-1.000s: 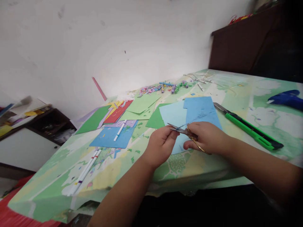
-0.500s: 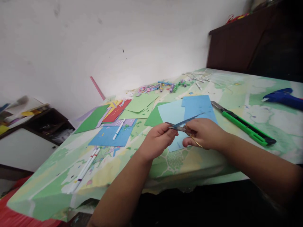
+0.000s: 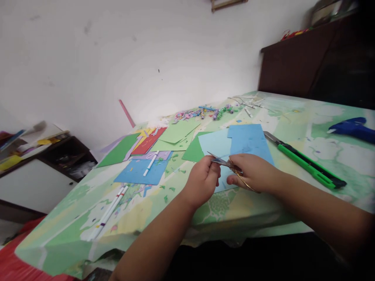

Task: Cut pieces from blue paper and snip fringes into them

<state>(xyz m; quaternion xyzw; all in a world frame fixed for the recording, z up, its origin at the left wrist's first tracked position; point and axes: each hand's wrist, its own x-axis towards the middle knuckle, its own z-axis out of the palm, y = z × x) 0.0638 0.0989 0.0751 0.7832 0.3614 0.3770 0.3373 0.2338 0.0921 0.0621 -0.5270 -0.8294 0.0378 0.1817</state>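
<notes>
My right hand [image 3: 254, 171] is closed round the gold-coloured handles of a pair of scissors [image 3: 222, 161], whose blades point left, slightly parted. Their tips reach the fingers of my left hand [image 3: 202, 180], which is closed in a pinch. Between the blades and those fingers shows a sliver of a blue paper strip [image 3: 216, 159], mostly hidden by the fingers. Under and behind the hands lie a pale blue sheet [image 3: 215, 143] and a darker blue sheet [image 3: 249, 138] on the tablecloth.
A green utility knife [image 3: 307, 162] and a blue glue gun [image 3: 353, 128] lie right. Leftward are a red sheet [image 3: 149, 141], a blue sheet [image 3: 140, 171], green sheets [image 3: 120, 151], white sticks [image 3: 109, 212] and paper scraps. Curled paper pieces [image 3: 216, 113] lie at the back.
The scissor blades' angle has shifted between the hands. The fringed blue strip that stretched right past the blades now barely shows. The left hand has turned slightly, and the view has tilted up.
</notes>
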